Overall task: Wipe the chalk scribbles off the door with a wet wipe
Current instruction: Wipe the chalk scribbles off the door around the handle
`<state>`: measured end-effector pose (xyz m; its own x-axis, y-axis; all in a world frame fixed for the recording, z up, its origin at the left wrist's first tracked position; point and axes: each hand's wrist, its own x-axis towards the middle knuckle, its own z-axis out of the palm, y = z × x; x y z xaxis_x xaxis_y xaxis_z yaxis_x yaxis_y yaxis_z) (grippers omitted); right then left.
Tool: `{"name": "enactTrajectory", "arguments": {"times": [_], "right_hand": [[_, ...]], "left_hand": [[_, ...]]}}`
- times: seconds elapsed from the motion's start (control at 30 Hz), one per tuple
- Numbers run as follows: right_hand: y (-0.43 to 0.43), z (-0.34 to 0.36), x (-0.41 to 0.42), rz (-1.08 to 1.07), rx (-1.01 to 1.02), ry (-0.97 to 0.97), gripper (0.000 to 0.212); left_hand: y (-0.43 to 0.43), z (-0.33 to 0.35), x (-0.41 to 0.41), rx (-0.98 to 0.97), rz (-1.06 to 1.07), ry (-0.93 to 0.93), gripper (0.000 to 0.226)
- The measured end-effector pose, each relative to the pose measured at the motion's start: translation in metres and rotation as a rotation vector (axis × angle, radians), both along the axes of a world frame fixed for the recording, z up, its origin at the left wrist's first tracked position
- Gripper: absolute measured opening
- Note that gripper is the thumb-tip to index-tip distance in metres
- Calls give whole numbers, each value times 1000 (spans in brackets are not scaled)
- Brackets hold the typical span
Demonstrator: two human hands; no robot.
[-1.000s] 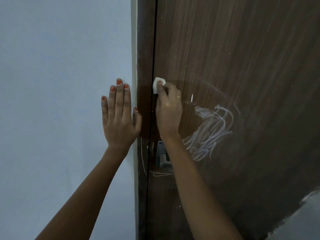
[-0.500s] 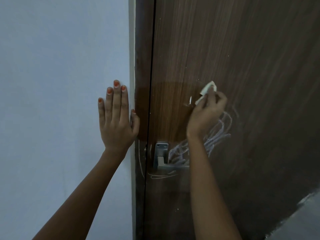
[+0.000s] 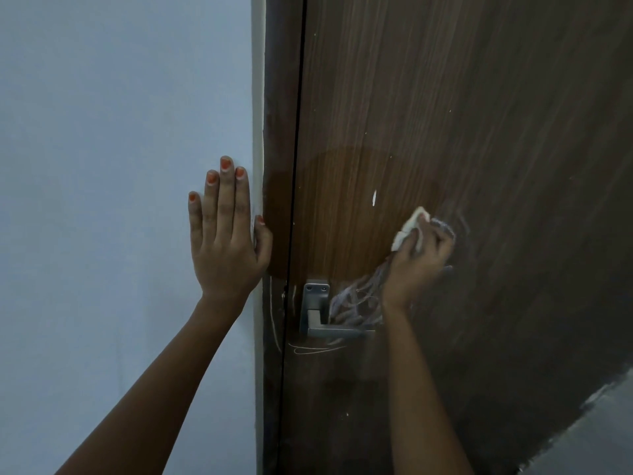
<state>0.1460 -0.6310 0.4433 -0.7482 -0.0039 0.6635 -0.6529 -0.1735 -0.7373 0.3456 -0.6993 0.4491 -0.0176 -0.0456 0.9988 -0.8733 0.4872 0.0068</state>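
Right hand point(image 3: 419, 265): fingers curled round a bunched wet wipe point(image 3: 409, 229), pressing it against the door point(image 3: 445, 114); white corner sticking out above the knuckles. Left hand point(image 3: 222, 241): flat and spread on the wall point(image 3: 102, 166), thumb against the door frame point(image 3: 277, 138), holding nothing.

Chalk scribbles point(image 3: 356, 303) just below and left of the right wrist, beside the door handle point(image 3: 315, 313). Fainter loops peeking out past the fingertips on the far side. Thin strokes under the handle and on the frame. Darker, seemingly damp patch above-left of the right hand.

Handling, as judged: wipe light, soft, limp and wet, so likely to fold over or slide out under friction. Best held wadded, pinched between thumb and fingers with the pad under the fingertips, and refolded to a clean face once loaded with chalk. Door stiff and smooth; firm pressure tolerable. Care near the handle: snagging probable.
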Motion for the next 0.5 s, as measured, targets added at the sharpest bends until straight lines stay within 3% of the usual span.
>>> {"name": "enactTrajectory", "arguments": {"times": [0.13, 0.33, 0.4, 0.5], "right_hand": [[-13, 12, 13, -5, -37, 4, 24], [-28, -6, 60, 114, 234, 592, 29], [-20, -22, 44, 135, 257, 517, 31], [1, -35, 8, 106, 132, 135, 26]], "left_hand": [[1, 0, 0, 7, 5, 4, 58], [3, 1, 1, 9, -2, -3, 55], [3, 1, 1, 10, -6, -6, 55], [4, 2, 1, 20, -8, -4, 56]]}}
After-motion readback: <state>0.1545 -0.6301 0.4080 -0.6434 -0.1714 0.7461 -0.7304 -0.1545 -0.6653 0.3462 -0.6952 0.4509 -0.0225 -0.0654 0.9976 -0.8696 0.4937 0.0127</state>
